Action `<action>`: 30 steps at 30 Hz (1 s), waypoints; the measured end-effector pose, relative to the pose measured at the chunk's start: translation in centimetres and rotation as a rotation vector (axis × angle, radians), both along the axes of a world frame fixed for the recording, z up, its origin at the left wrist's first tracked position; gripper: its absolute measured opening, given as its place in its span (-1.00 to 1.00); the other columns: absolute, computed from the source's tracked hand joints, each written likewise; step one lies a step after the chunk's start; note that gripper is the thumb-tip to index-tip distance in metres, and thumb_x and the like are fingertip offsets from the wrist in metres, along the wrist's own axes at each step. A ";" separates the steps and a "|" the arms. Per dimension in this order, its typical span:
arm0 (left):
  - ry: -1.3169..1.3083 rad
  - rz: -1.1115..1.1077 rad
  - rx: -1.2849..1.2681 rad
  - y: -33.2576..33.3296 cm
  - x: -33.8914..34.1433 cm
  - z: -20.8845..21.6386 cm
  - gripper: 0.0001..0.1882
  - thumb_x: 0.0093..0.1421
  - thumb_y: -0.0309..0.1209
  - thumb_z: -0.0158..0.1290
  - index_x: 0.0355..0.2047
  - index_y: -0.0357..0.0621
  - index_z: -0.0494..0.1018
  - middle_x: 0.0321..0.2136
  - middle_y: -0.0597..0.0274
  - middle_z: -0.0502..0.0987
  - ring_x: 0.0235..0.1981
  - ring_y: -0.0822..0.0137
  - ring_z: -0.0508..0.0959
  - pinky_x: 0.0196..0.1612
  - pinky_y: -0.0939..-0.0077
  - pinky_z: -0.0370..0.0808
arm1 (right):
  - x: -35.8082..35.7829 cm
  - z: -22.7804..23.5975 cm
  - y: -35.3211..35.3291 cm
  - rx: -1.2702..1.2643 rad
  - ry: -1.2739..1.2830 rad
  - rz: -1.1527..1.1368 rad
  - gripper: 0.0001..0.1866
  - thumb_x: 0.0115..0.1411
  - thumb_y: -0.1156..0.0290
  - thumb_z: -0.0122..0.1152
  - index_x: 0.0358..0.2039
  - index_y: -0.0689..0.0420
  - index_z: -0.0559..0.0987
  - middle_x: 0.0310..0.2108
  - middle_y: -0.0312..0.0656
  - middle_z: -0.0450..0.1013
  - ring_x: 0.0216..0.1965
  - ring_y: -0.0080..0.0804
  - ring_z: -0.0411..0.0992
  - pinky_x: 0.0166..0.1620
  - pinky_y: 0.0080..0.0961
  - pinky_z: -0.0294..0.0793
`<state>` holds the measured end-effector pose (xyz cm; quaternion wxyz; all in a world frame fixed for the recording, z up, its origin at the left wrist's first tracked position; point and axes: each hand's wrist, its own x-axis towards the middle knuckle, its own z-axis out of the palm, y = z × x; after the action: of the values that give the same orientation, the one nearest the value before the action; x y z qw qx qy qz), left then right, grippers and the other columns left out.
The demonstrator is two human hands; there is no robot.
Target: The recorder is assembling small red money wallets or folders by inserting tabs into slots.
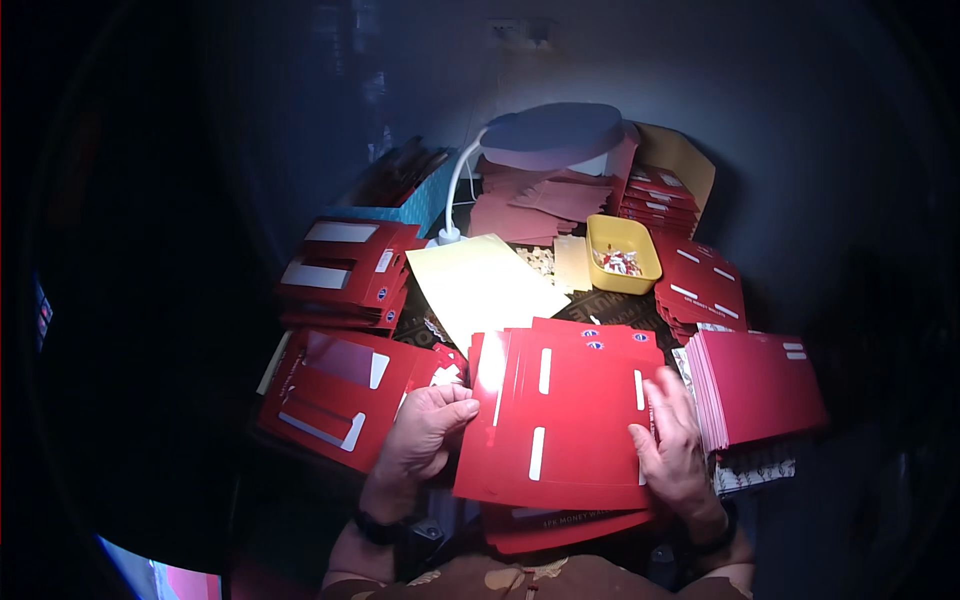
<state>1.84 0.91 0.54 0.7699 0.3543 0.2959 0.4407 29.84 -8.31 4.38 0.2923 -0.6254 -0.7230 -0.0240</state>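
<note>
In front of me lies a small stack of red card sheets with white slots cut through them. My left hand is closed, pinching the left edge of the stack between thumb and fingers. My right hand rests along the right edge, its fingers stretched out and slightly blurred, the thumb spread apart over the card. Below the near edge, more red cards show partly, closest to my body. A pale yellow sheet lies just beyond, its near end covered by the red stack.
Red card stacks stand at left and near left. Pink-red folded cards are at right, beyond them another red pile. A yellow tub holds small white and red bits. A lamp overhangs pink sheets; a blue box stands behind.
</note>
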 end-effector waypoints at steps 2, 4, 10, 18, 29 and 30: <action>0.004 -0.052 -0.007 0.3 -0.1 -0.6 -0.91 0.20 -0.55 -0.02 -0.33 -0.35 0.43 -0.45 0.14 0.56 -0.48 0.46 0.57 -0.40 0.67 0.52 | -1.2 0.5 0.2 0.014 0.210 0.234 -0.63 0.06 0.58 0.13 -0.07 0.32 0.43 -0.18 0.02 0.43 -0.14 -0.13 0.44 -0.07 -0.34 0.42; 0.006 -0.117 -0.014 0.0 0.3 -0.2 -0.90 0.20 -0.55 -0.02 -0.32 -0.36 0.42 -0.42 0.11 0.56 -0.44 0.42 0.59 -0.36 0.64 0.55 | -2.6 1.1 0.6 -0.166 0.447 0.393 -0.70 0.10 0.61 0.08 -0.11 0.30 0.44 -0.26 -0.05 0.44 -0.27 -0.28 0.49 -0.21 -0.46 0.48; -0.071 -0.236 -0.056 0.1 3.2 1.2 -0.86 0.21 -0.53 0.00 -0.28 -0.39 0.41 -0.37 0.09 0.55 -0.41 0.39 0.60 -0.31 0.60 0.58 | -4.6 1.0 2.9 -0.330 0.604 0.458 -0.76 0.21 0.60 -0.01 -0.09 0.32 0.40 -0.34 -0.07 0.46 -0.35 -0.40 0.49 -0.23 -0.51 0.49; -0.143 -0.302 -0.038 0.4 3.6 0.4 -0.81 0.22 -0.52 -0.01 -0.21 -0.43 0.41 -0.33 0.04 0.55 -0.38 0.36 0.60 -0.30 0.57 0.59 | -4.9 0.1 4.2 -0.218 0.478 0.470 -0.68 0.11 0.53 0.21 -0.13 0.31 0.40 -0.40 -0.06 0.45 -0.38 -0.40 0.48 -0.27 -0.50 0.48; -0.090 -0.277 -0.049 0.1 4.2 0.6 -0.81 0.23 -0.50 -0.01 -0.25 -0.43 0.43 -0.32 0.06 0.54 -0.32 0.37 0.58 -0.21 0.55 0.54 | -5.5 -0.4 4.6 -0.097 0.361 0.457 -0.61 0.03 0.45 0.32 -0.16 0.30 0.41 -0.45 -0.08 0.41 -0.44 -0.34 0.46 -0.33 -0.46 0.46; -0.091 -0.274 -0.046 0.2 4.2 0.3 -0.81 0.23 -0.50 -0.01 -0.25 -0.43 0.43 -0.32 0.06 0.54 -0.32 0.37 0.58 -0.21 0.55 0.54 | -5.6 -0.5 4.6 -0.096 0.358 0.461 -0.61 0.03 0.45 0.32 -0.16 0.30 0.41 -0.45 -0.08 0.41 -0.44 -0.34 0.46 -0.33 -0.46 0.46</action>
<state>6.05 1.12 0.82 0.8435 0.3531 0.2196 0.3402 24.26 -3.66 3.91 0.3832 -0.4520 -0.7833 0.1880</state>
